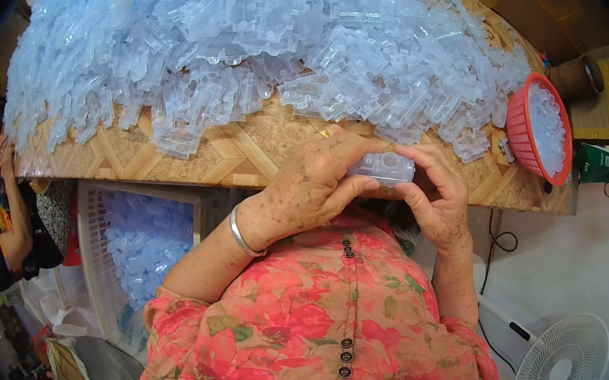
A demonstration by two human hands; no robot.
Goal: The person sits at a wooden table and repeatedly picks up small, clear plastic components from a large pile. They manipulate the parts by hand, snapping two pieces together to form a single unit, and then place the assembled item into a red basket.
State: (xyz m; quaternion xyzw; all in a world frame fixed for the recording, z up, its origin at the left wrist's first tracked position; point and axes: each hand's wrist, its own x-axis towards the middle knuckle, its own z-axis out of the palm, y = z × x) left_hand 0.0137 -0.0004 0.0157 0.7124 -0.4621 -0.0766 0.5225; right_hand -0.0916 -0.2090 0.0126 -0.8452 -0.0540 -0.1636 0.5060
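Note:
Between my two hands, just in front of the table's near edge, is a small translucent plastic case (385, 169), box-shaped with a round mark on its face. My left hand (317, 172), with a ring and a silver bangle, pinches its left end between thumb and bent fingers. The thumb and fingertips of my right hand (436, 194) close on its right end. A great heap of flat, clear plastic pieces (257, 38) covers the table beyond my hands; its nearest pieces lie close to my fingers.
A red plastic basket (520, 131) holding small clear parts stands at the table's right end. Left of me, below the wood-patterned tabletop (240, 148), a white crate (95, 251) holds more bluish parts. A white fan (561, 356) stands lower right. Another person (12, 223) is at far left.

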